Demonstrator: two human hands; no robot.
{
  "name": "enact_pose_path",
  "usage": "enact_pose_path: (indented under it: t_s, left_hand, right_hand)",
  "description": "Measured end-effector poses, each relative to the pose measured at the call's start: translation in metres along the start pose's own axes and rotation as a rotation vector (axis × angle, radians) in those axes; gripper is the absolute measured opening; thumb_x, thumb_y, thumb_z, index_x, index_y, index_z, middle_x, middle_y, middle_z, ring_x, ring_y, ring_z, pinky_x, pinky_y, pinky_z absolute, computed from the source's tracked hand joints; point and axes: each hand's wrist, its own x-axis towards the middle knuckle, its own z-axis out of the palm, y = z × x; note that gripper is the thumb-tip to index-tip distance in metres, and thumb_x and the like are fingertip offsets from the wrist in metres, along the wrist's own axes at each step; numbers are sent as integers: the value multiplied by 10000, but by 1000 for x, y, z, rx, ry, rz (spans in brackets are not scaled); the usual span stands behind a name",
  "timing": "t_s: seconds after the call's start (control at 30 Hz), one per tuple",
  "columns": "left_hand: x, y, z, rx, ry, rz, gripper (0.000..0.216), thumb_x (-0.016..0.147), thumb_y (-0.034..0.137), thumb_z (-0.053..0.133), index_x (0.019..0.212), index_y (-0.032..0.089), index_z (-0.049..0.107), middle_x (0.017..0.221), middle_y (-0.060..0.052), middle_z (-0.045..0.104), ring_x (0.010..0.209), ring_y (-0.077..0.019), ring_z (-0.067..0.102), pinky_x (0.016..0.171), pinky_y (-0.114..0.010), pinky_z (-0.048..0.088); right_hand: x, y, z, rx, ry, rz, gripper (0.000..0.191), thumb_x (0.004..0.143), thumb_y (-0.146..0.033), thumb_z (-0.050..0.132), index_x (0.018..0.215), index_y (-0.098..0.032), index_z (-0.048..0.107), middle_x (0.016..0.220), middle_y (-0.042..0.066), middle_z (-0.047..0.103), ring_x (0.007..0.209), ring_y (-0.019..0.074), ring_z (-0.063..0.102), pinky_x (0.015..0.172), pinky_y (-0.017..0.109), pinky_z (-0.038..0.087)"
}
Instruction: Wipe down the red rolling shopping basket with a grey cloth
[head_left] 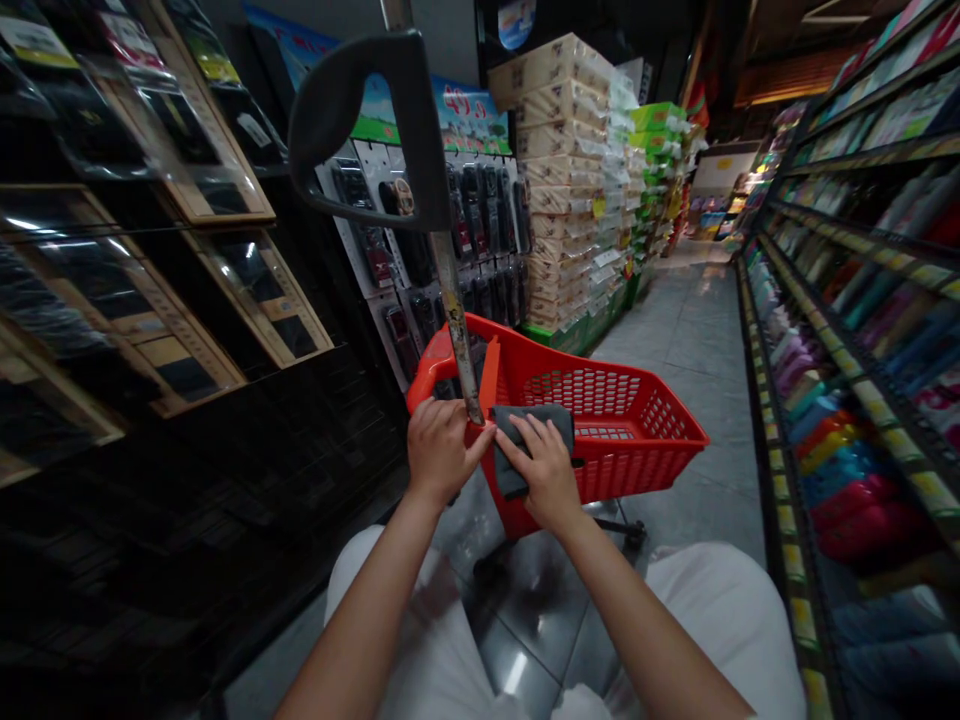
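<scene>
A red plastic shopping cart stands in front of my knees, with a scuffed metal pole rising from its near corner to a dark grey loop handle. My left hand is curled over the cart's red rim at the foot of the pole, its thumb pointing toward the other hand. A folded dark grey cloth drapes over the cart's near side. On it lies my right hand, fingers somewhat apart and pressing the cloth against the cart; its fingertips reach over the top edge.
Boxed goods hang on a dark display at left, beside a rack of packaged items. Stacked cartons stand behind the cart. Shelves of colourful folded goods line the right. A grey tiled aisle runs between.
</scene>
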Motion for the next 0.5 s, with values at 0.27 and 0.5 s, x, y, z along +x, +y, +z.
enact_pose_path:
  t_s: [0.27, 0.5]
  left_hand:
    - [2, -3, 1, 69, -25, 23, 218, 871, 417, 579, 884, 203, 614, 907, -86, 677, 879, -280, 591, 844, -428, 418]
    - [2, -8, 1, 102, -17, 62, 223, 878, 418, 562, 914, 206, 620, 913, -95, 678, 896, -292, 598, 852, -432, 418]
  right_hand:
    - [-16, 7, 14, -14, 142, 316, 925, 684, 18, 409, 1549, -246, 213, 1380, 82, 529, 1325, 270, 404, 1171, 562, 228]
    - [-14, -2, 20, -66, 30, 180, 902, 701, 14, 427, 1543, -242, 231, 1550, 51, 375, 1446, 254, 266, 1183, 501, 247]
